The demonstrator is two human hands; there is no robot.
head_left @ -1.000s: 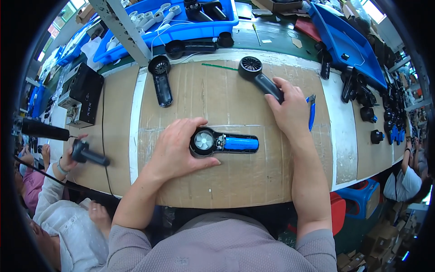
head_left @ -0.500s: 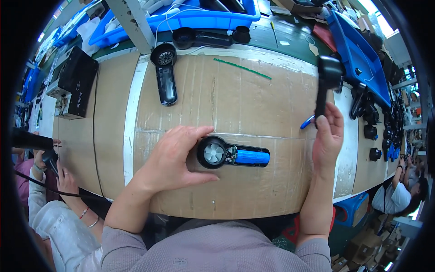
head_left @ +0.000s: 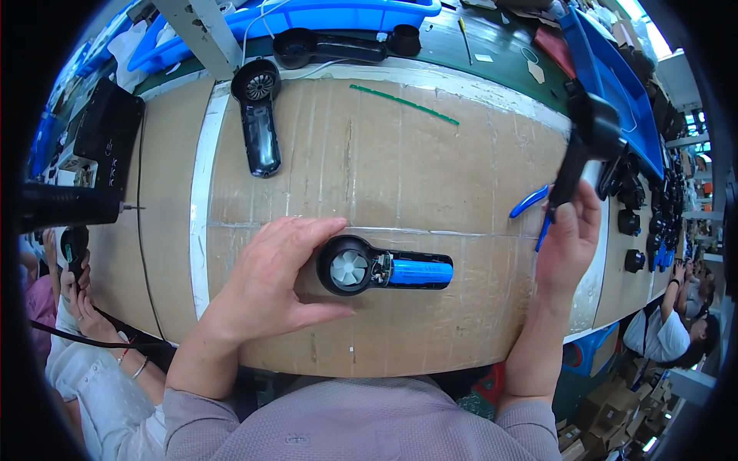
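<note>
An opened black handheld fan [head_left: 377, 289] lies on the cardboard in front of me, its head to the left and handle to the right. White blades [head_left: 349, 268] show in the head, and a blue cylindrical battery [head_left: 421, 271] fills the handle beside a small circuit board. My left hand [head_left: 265, 280] curves around the head's left side, thumb and fingers apart, holding nothing; whether a finger touches it I cannot tell. On the right, my right hand [head_left: 570, 242] grips a black fan housing [head_left: 596, 127] by its handle end, raised above the table with the round head up.
Blue-handled pliers [head_left: 529, 201] lie beside my right hand. Farther off are a black fan shell with a grille [head_left: 257, 115], a green strip [head_left: 403, 104] and a blue bin [head_left: 615, 84]. A power screwdriver [head_left: 69, 206] hangs at left near a co-worker's hands [head_left: 84, 307].
My right hand has tilted the black housing and shifted it slightly right, uncovering more of the pliers. My left hand stays around the fan head. At left, the screwdriver hangs free of the co-worker's hands.
</note>
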